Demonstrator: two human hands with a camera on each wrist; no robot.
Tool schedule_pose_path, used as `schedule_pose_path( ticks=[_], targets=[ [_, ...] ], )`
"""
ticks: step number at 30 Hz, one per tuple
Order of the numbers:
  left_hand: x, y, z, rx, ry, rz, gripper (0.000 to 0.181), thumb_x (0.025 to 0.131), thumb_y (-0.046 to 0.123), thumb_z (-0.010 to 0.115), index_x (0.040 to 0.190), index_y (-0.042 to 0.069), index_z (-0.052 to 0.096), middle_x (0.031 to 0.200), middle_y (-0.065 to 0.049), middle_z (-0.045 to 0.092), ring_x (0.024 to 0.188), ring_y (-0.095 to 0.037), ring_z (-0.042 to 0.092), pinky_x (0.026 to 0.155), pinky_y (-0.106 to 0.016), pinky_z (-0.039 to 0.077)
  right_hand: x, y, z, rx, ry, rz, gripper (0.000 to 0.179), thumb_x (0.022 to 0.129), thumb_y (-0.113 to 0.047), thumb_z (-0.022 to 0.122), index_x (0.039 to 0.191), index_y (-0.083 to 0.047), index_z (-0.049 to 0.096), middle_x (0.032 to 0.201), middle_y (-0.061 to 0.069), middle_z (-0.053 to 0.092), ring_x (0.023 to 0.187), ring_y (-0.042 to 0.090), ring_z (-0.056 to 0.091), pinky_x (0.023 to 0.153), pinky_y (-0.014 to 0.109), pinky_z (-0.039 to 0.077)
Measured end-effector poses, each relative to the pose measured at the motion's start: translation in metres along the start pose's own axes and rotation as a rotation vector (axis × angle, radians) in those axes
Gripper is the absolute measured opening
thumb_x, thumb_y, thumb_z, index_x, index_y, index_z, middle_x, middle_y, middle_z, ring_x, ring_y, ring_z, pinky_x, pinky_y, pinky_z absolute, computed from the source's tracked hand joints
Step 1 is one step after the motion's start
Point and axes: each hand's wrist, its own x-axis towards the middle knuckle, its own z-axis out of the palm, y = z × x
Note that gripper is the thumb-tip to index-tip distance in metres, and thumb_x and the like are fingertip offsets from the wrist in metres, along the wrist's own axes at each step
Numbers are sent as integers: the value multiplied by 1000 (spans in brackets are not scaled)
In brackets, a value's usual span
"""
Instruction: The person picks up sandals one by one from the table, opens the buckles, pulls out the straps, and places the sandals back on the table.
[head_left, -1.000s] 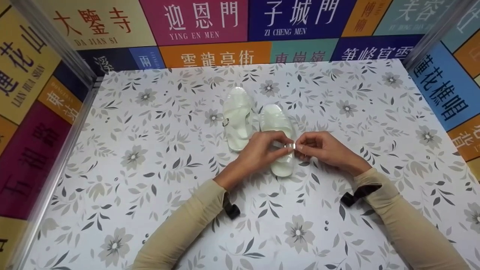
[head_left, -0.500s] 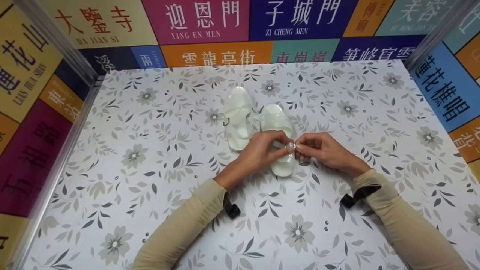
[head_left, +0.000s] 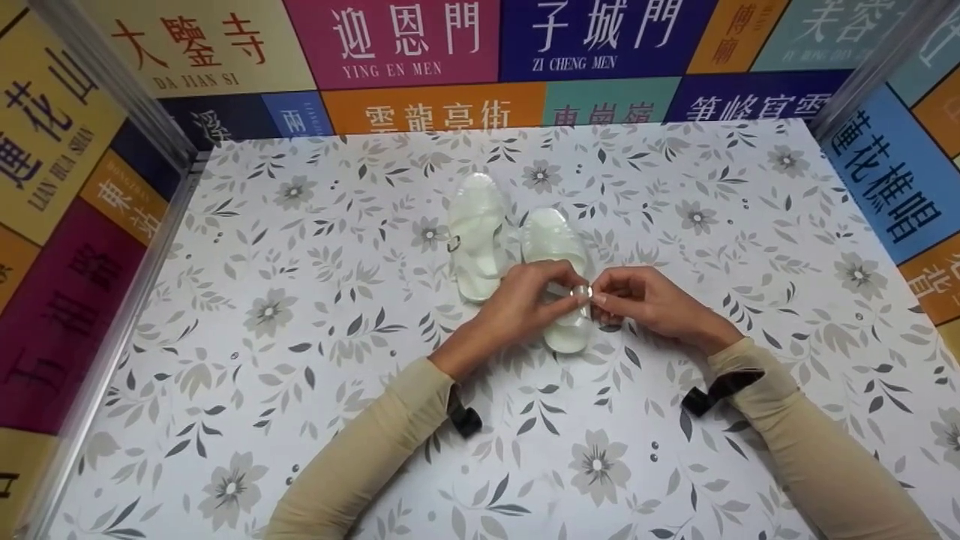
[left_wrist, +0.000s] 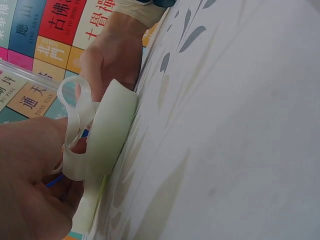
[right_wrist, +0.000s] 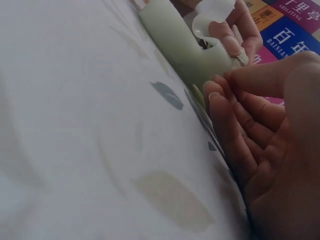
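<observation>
Two pale green-white sandals stand side by side on the floral surface. Both hands work at the ankle strap of the right-hand sandal (head_left: pixel 553 234). My left hand (head_left: pixel 525 300) reaches over that sandal and pinches the strap between thumb and fingers. From the other side, my right hand (head_left: pixel 649 300) pinches at the strap beside a small metal buckle (right_wrist: pixel 242 60), thumb against index finger. The fingertips of both hands nearly meet there, and the right fingers partly hide the strap end. A looped strap (left_wrist: pixel 72 112) rises above the sole in the left wrist view.
The left-hand sandal (head_left: pixel 475 201) stands just beyond my left hand, its own buckle (head_left: pixel 453 242) on the outer side. White covering with grey flowers (head_left: pixel 596 465) spreads over the table. Colourful panels with lettering (head_left: pixel 405 45) border the back and sides.
Both hands stay at the strap. The shiny piece between their fingertips has shifted slightly; the sandals keep their places.
</observation>
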Motion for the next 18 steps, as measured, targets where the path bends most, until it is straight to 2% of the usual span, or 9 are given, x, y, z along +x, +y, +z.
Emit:
schedule_pose_path(
  ticks=[8, 18],
  targets=[
    [0, -1, -1, 2, 7, 40, 12, 103, 24, 76, 114, 18, 78, 117, 4, 81, 111, -6, 74, 101, -18, 56, 1, 5, 0, -1, -7, -93, 12, 109, -4, 61, 111, 6, 68, 87, 22, 67, 74, 20, 65, 67, 28, 58],
    [0, 0, 0, -22, -12, 27, 14, 103, 19, 76, 116, 16, 77, 118, 1, 80, 111, -7, 73, 101, -17, 56, 0, 5, -1, 9, 12, -79, 12, 109, -4, 62, 112, 5, 70, 90, 25, 68, 76, 22, 67, 67, 30, 59]
  ],
)
